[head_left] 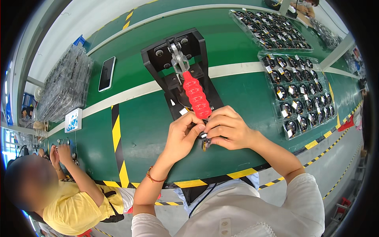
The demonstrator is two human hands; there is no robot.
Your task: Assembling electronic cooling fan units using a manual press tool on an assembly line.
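Between my hands is a small round black electronic part (203,135) with a white label and a short yellowish strip hanging from it. My left hand (184,134) pinches its left side with thumb and forefinger. From the other side, the fingers of my right hand (227,128) close on the same part. Just beyond my fingertips rises the red ribbed handle (196,94) of a metal toggle clamp (178,57), fixed to a black press fixture (152,57). My fingers hide much of the part and the near end of the fixture's base.
Clear trays (290,132) of round black parts stand at the right, with another filled tray (272,31) farther back. Stacked empty trays (65,83), a phone (106,74) and a small white box (73,120) lie left. A co-worker in a yellow shirt (75,209) sits at the left.
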